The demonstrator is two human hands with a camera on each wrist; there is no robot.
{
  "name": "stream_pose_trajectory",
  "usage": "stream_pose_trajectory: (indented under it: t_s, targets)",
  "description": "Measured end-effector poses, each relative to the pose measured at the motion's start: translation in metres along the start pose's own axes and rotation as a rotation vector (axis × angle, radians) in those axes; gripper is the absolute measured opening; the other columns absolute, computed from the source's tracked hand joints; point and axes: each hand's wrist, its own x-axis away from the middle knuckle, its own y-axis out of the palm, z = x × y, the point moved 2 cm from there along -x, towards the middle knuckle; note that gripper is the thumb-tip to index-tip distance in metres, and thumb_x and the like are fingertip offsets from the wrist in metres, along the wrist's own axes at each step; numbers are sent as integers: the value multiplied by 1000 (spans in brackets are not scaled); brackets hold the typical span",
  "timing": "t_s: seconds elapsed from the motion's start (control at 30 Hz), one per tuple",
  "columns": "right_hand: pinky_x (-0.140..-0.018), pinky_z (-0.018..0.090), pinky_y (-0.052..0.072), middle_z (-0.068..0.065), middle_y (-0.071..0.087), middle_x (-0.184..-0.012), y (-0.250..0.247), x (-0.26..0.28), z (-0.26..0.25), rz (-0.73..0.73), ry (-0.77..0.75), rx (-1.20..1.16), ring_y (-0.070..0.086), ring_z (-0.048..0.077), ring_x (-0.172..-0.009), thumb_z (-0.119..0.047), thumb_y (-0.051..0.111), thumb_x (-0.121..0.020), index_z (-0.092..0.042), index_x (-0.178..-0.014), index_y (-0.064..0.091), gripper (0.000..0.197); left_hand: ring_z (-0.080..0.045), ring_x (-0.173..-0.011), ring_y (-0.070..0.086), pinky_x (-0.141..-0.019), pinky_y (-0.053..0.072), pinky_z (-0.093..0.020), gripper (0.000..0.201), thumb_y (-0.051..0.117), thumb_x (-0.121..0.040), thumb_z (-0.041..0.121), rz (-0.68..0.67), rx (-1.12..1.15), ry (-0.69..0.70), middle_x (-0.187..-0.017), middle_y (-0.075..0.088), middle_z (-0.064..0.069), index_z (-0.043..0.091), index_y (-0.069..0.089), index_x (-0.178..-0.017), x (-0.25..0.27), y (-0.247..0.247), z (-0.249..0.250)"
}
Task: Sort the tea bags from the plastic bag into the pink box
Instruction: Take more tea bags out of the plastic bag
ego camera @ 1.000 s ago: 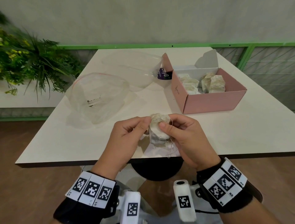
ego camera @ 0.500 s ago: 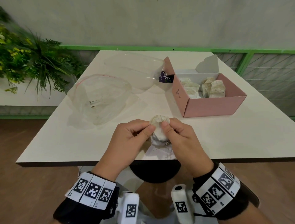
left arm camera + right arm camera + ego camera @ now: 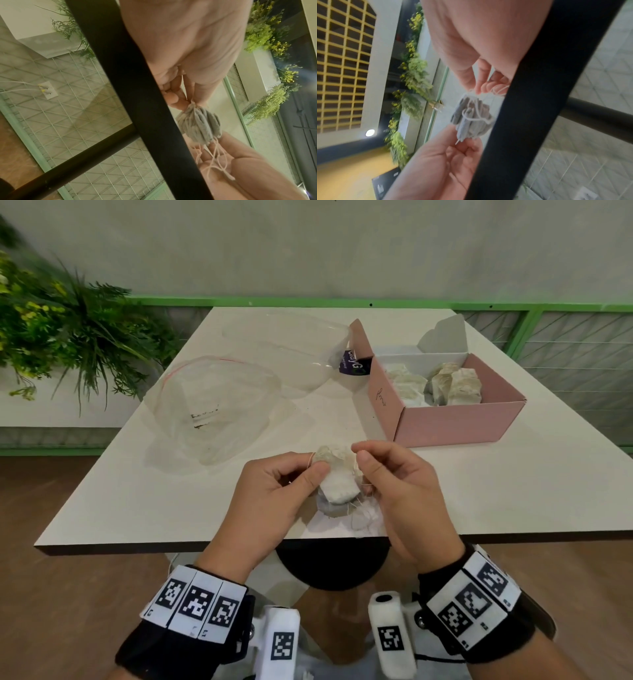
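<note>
A bundle of pale tea bags (image 3: 337, 477) hangs between my two hands just above the table's near edge. My left hand (image 3: 310, 470) pinches the bundle's top corner between thumb and forefinger. My right hand (image 3: 359, 455) pinches the white strings at the bundle's right side. The left wrist view shows the grey bundle (image 3: 199, 125) under my left fingertips, strings trailing across the other palm. In the right wrist view loops of string (image 3: 477, 117) lie over the bundle. The open pink box (image 3: 448, 424) stands at the right with several tea bags (image 3: 455, 386) inside. The clear plastic bag (image 3: 209, 402) lies crumpled at the left.
A second clear plastic bag (image 3: 291, 354) lies behind the first, next to a small purple label (image 3: 352, 366). The white table (image 3: 513, 491) has a dark front edge. A leafy plant (image 3: 68, 330) stands off the table's left side. A green railing runs behind.
Both hands have lifted the bundle slightly away from me. My right fingers have shifted from holding the bundle's side to pinching its strings. The box and plastic bags have not moved.
</note>
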Motion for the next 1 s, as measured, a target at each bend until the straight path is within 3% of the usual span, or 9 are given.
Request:
stream_pose_trajectory:
  t_s: [0.07, 0.27, 0.4, 0.5, 0.67, 0.77, 0.87, 1.0]
  targets:
    - [-71, 28, 50, 6, 68, -82, -4, -2, 1, 37, -10, -15, 61, 11, -71, -5, 67, -91, 0, -96, 70, 8, -10, -89, 74, -80, 55, -22, 14, 70, -94, 14, 0, -7, -12, -95, 81, 3, 15, 81, -102, 0, 0, 0]
    - [-72, 27, 56, 7, 72, -83, -1, 1, 0, -35, -23, 46, 66, 17, -77, -2, 66, -92, -3, -91, 71, 5, -15, -95, 75, -88, 58, -34, 14, 72, -94, 18, -26, -67, -23, -96, 81, 5, 18, 82, -103, 0, 1, 0]
    - [-67, 24, 51, -1, 67, -72, 0, 2, -1, -19, -23, -25, 60, 9, -67, -11, 67, -89, -3, -89, 70, 9, -17, -92, 75, -86, 58, -36, 12, 72, -94, 18, 2, -88, -9, -93, 80, 5, 20, 82, -99, 0, 1, -1]
    - [-69, 25, 51, 3, 68, -78, -1, 3, -2, -39, -59, -6, 61, 12, -71, -16, 73, -82, -4, -91, 72, 15, -26, -94, 75, -87, 59, -43, 12, 71, -94, 19, 41, -70, -3, -92, 80, 3, 24, 82, -97, 0, 1, 0]
    - [-76, 40, 55, 16, 67, -84, -1, 4, 3, -58, -83, 74, 62, 24, -79, -7, 78, -82, -10, -88, 74, 8, -20, -93, 76, -88, 60, -43, 13, 71, -94, 18, 21, -74, -5, -94, 81, 4, 22, 82, -101, 1, 2, 1]
    - [-77, 49, 55, 24, 68, -86, 1, 4, 4, -45, -96, 130, 62, 27, -77, -5, 80, -82, -6, -90, 73, 10, -17, -94, 76, -87, 60, -38, 13, 71, -94, 18, -1, -81, -3, -96, 81, 5, 21, 82, -102, 1, 2, 1]
    - [-80, 54, 57, 22, 71, -88, 1, 3, 6, -34, -96, 180, 68, 32, -80, -7, 76, -86, -6, -92, 73, 7, -16, -95, 76, -86, 59, -34, 14, 73, -93, 17, -10, -68, -14, -97, 81, 5, 20, 81, -103, 1, 2, 1]
    - [-86, 51, 58, 16, 75, -94, 0, 2, 6, -18, -85, 185, 71, 38, -91, -8, 67, -94, -3, -99, 74, 10, -22, -97, 76, -90, 60, -41, 16, 74, -90, 17, -20, -31, -33, -99, 81, 2, 18, 81, -105, 1, 2, 2]
